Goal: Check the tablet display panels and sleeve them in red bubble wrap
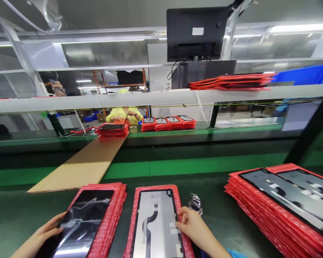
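A glossy black screen panel [82,218], face up, lies tilted on a stack of red bubble-wrap sleeves [115,215]. At its left edge is my left hand [47,231], thumb and fingers closed on the rim. Another screen panel [160,225] shows its silver back, with a dark ribbon cable [148,224] and pale tabs. It rests on a red bubble-wrap sleeve [187,247] in front of me. My right hand [192,224] pinches that panel's right edge. The lower ends of both panels run out of view.
Tall stacks of red sleeves with panels [274,200] stand at the right. A small clear plastic piece [195,204] lies beyond my right hand. A tan board [83,163] bridges to the far bench, where a person in yellow [123,114] works near more stacks [168,123]. A monitor [196,34] hangs above.
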Demonstrator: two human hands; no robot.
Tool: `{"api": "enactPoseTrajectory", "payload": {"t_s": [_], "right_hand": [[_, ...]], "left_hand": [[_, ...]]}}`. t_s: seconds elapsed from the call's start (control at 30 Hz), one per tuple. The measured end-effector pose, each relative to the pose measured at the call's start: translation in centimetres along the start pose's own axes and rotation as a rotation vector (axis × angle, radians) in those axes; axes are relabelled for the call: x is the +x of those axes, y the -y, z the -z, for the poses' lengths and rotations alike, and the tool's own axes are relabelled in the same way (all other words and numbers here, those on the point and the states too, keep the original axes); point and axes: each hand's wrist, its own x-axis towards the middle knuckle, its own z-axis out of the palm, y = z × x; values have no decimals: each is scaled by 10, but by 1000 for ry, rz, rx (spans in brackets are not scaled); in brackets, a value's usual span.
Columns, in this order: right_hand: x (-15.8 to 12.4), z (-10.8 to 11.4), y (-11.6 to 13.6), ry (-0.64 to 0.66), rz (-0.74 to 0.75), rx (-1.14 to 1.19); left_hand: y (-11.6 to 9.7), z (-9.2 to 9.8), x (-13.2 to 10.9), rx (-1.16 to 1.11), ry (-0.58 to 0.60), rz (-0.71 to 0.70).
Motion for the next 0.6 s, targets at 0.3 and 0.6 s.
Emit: {"api": "enactPoseTrajectory", "payload": {"t_s": [0.3,0.6], "right_hand": [[-15,13,13,265,-196,579],[-15,7,5,297,-246,791]], "left_hand": [[-45,-43,-21,-245,4,8],[-85,-159,-90,-363,542,288]]}}
